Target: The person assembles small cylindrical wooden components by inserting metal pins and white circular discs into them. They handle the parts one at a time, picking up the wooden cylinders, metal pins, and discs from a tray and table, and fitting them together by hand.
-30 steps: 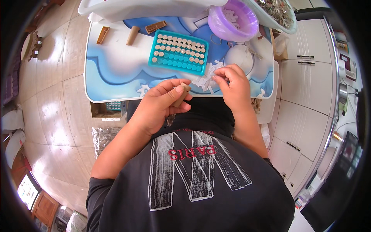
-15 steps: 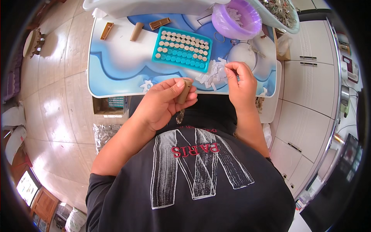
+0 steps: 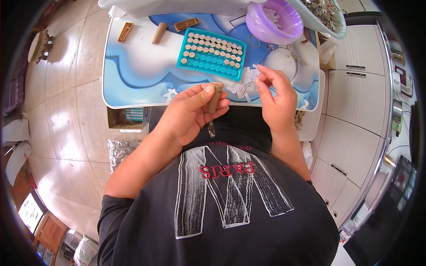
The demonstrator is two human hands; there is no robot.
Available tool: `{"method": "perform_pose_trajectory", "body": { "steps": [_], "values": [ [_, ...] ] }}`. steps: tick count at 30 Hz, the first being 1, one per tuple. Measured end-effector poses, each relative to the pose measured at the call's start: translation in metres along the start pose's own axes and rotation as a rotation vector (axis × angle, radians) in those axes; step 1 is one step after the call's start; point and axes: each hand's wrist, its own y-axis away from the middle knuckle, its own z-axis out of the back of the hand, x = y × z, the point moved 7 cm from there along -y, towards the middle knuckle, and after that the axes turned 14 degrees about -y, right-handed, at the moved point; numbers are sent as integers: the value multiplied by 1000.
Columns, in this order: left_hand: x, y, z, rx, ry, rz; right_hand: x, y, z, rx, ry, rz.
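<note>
My left hand is closed around a brown tube-like piece with a small dark slot near its top. It holds the piece tilted, just off the table's near edge. To the right, my right hand hovers over a loose pile of white strips. Its thumb and index finger are apart, and the index fingertip is beside a strip at the pile's far edge. Beyond the pile lies a teal tray with rows of round beige pieces; several of its front slots hold none.
More brown pieces lie on the blue-and-white table. A purple bowl lined with plastic holds white strips, with a pale basin beside it. Below the table's left side is an open box. White cabinets stand at right.
My right thumb and index finger have spread apart, with the index reaching farther over the strips. My left hand still holds the brown piece, shifted slightly up and right.
</note>
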Motion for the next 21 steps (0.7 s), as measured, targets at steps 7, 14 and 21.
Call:
{"method": "perform_pose_trajectory", "body": {
  "steps": [7,14,21],
  "values": [
    [1,-3,1,-6,-15,10,-34,5,16,-60,-66,-225],
    [2,-4,3,-13,-17,9,2,6,5,-19,-63,-33],
    [-1,-4,-3,11,-50,-1,27,7,-27,118,-65,109]
  ]
}}
